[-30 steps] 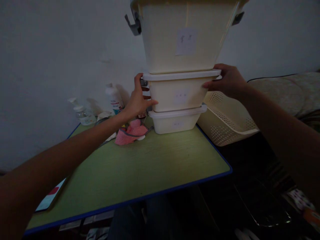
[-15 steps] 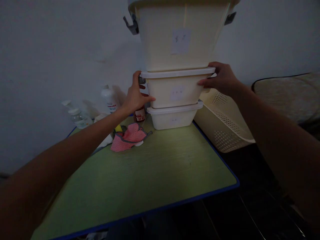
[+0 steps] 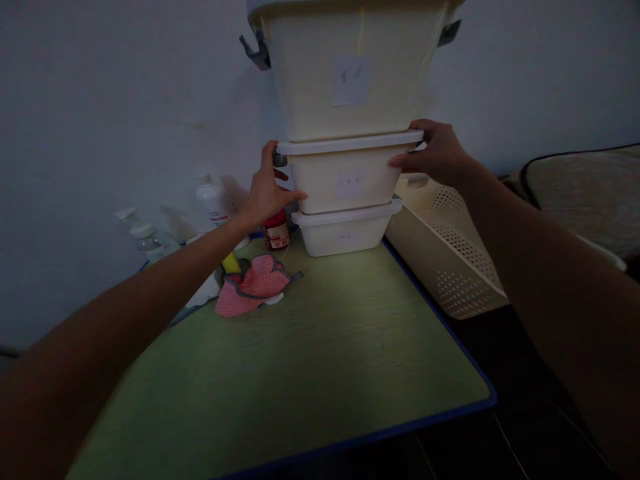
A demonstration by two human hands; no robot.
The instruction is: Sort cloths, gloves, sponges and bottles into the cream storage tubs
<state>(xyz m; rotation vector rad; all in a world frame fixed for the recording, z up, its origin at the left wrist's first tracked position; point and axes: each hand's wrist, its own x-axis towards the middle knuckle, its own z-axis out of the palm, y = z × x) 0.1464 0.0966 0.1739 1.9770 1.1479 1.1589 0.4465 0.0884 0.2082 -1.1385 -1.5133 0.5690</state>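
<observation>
White plastic lidded box [image 3: 320, 183], grasped by two hands in the middle of a stack.
It sits between the larger latched bin [image 3: 305, 87] above and another lidded box [image 3: 325, 237] standing on the green table [image 3: 320, 373]. Its walls look stiff, smooth and perhaps slightly slippery; the contents are hidden, so I cannot tell the weight, but the bin on top should make it heavier. The two ends, just below the rim, seem the safest hold. Both arms stretch forward: the left hand [image 3: 270, 190] clasps the left end, thumb on the front wall; the right hand [image 3: 437, 153] pinches the right corner, fingers at the lid.
</observation>
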